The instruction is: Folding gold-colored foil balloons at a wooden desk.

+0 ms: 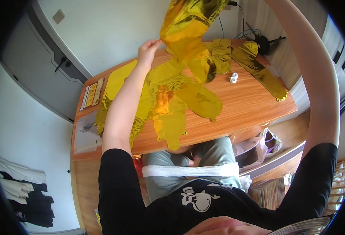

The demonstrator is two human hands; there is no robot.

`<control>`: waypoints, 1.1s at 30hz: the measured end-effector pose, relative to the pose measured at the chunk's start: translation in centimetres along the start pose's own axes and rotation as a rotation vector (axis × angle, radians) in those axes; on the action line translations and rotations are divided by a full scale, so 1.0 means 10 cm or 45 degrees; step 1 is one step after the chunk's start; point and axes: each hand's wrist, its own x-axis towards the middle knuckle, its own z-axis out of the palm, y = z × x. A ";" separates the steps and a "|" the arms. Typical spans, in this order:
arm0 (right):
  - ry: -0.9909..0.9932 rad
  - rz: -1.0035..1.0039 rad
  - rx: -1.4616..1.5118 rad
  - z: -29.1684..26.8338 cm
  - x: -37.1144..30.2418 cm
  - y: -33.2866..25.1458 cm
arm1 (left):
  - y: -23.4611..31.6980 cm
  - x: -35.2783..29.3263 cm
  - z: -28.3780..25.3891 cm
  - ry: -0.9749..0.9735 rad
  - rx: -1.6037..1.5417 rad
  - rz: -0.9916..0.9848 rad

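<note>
A crumpled, shiny gold foil balloon (186, 39) hangs above the far part of the wooden table, its top cut off by the picture's upper edge. Its left edge is pinched between the closed fingers of my left hand (149, 49). My right arm reaches up along the right side, and the hand itself lies beyond the top edge, out of sight. Beneath the raised piece, several flat gold foil balloons overlap on the table, among them one with rounded lobes (170, 121) and another pointing right (202, 100). A long narrow balloon (260, 72) lies at the right.
Two small white rolls (233, 78) stand on the wooden table (239, 105). A black router-like device (263, 44) with cables sits at the back right corner. At the left edge lie a printed card (91, 95) and a clear plastic bag (87, 131). Bags (255, 150) rest below, right.
</note>
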 end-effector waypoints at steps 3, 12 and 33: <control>0.083 -0.075 0.236 0.07 -0.25 -0.25 | 0.04 0.16 -0.11 0.120 0.030 0.080; 0.120 -1.184 0.075 0.69 -1.81 -0.61 | -0.35 0.09 -0.81 0.050 0.272 0.301; -0.869 -0.577 0.783 1.83 -2.85 -0.88 | -0.10 -1.14 -0.87 -0.535 1.491 -0.081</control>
